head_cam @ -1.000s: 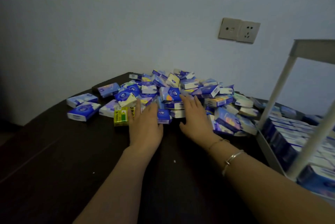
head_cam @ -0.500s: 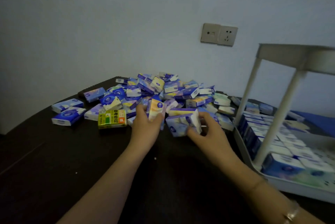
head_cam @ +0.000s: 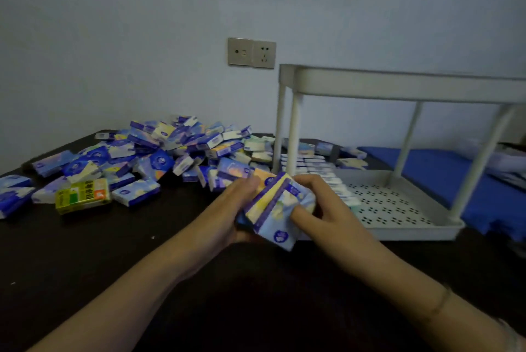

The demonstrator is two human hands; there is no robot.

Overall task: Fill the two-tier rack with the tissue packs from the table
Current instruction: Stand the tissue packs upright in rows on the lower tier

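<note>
Far left on the dark tabletop, loose blue packs, then a lone yellow-green pack lying flat just in front of the big heap piled against the wall. Plenty left there, so the task looks to be at an early or middle stage. Centre now: left hand curled round the near side of a small bundle, several packs pressed face to face, yellow and blue edges showing. Right hand clamped on the other side, thumb across the top pack, fingers wrapped behind. Bundle up off the tabletop, just beside the rack's left corner. Next, the rack: white, two tiers, lower tray perforated, with rows of packs standing along its left and back part, right half bare. Top tier seen only edge-on, contents hidden. Judged step in hand: squaring up the bundle for the lower tray. Best done by keeping both palms squeezing inward so no middle pack slips, lining the edges flush, steering under the top tier and clear of the front post, then setting down tight against the standing rows. Soft wrappers, likely slippery; release only once seated. Far right, a blue mat beyond the rack.
</note>
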